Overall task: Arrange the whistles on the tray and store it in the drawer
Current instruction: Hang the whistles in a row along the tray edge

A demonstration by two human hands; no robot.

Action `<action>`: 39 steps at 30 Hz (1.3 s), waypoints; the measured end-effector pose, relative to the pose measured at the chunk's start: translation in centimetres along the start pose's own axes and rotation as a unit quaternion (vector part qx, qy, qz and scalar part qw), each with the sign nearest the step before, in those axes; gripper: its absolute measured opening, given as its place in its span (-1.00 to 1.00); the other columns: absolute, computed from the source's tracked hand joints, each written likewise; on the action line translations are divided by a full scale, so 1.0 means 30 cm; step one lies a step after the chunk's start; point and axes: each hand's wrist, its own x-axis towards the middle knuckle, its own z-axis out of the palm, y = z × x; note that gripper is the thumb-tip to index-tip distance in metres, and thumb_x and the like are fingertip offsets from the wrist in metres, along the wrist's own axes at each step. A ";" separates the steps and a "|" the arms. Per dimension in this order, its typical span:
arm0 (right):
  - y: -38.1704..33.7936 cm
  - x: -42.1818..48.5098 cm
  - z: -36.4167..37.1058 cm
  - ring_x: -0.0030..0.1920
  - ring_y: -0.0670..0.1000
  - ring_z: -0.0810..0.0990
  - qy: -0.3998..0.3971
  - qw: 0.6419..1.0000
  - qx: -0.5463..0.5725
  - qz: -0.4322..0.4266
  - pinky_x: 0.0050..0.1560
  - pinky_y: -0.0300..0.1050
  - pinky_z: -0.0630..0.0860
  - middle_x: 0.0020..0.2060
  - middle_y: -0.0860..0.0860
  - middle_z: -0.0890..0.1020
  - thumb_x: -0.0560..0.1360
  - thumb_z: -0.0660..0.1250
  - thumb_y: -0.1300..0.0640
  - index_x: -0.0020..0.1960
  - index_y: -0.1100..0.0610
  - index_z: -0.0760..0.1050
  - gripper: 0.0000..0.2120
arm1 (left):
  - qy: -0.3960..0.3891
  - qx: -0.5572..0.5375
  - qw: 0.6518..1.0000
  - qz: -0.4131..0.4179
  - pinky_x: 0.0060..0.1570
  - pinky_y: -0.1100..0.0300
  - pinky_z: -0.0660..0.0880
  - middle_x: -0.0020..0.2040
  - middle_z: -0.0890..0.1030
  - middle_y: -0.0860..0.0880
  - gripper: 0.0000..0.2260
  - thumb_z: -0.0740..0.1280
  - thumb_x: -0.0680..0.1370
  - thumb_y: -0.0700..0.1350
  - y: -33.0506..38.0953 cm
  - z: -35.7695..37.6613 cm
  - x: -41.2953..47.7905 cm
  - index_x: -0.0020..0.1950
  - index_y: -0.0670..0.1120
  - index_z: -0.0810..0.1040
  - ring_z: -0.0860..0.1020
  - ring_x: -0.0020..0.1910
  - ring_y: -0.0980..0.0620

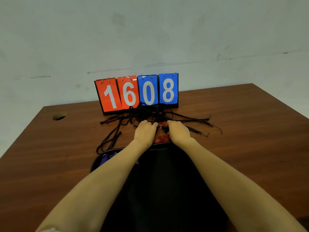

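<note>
Whistles (160,139) were what we had under our hands: red ones lay just past the far rim of the black tray (95,162), between our two wrists, and a small metal ring (160,126) showed in the gap between our fingertips. We could not count the red ones, too much was covered. Purple whistles (105,159) sat inside the tray at its far left corner, partly behind our left forearm.

Our left hand (145,132) rested knuckles up at the near edge of the cord tangle, fingers curled down; we could not tell whether its grip had closed on anything. Our right hand (178,131) sat just beside it, fingers curled the same way over something red and a bit of black cord; again we could not tell whether the grip was clamped or loose.

Black lanyard cords (147,113) were heaped in a knot just beyond the hands, with loose ends trailing left, right and toward the tray's left corner.

Behind the heap stood a flip scoreboard (138,93), two red cards and two blue, reading 1608. Everything sat on a brown wooden desk (242,131) with a round cable hole (59,116) near its far left. A pale scuffed wall (150,34) rose behind.
</note>
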 end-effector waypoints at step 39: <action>-0.065 -0.447 -0.075 0.44 0.02 0.32 0.047 0.958 0.280 0.034 0.40 -0.10 0.26 0.48 0.04 0.28 0.65 0.02 0.16 0.50 0.09 0.19 -0.59 | -0.033 -0.056 0.994 -0.093 0.41 -0.03 0.09 0.37 0.39 -0.06 -0.49 0.18 0.58 0.13 0.119 -0.098 -0.484 0.47 -0.04 0.23 0.26 0.39 -0.08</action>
